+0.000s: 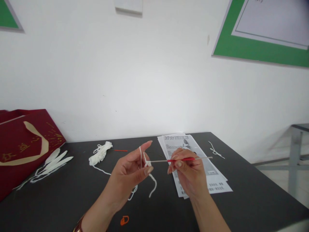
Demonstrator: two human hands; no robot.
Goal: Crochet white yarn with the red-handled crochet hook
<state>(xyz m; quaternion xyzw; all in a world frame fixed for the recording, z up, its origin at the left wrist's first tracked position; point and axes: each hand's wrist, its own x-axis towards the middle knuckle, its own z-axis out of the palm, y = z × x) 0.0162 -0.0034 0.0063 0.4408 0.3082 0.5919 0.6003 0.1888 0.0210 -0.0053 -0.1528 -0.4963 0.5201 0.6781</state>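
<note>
Where the desk (159, 216) comes nearest, an orange clip (124, 220) lies below the left hand (124, 177). Past it, the left fingers pinch a small white yarn loop (147, 163), index finger raised under the strand. The right hand (190, 175) grips a red-handled hook (159, 161) mid-length, its long axis nearly level from those fingers leftward to the loop. Farther off lies the yarn skein (99, 154).

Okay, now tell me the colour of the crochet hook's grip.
Red; the grip shows best in the head view, in the right hand.
</note>
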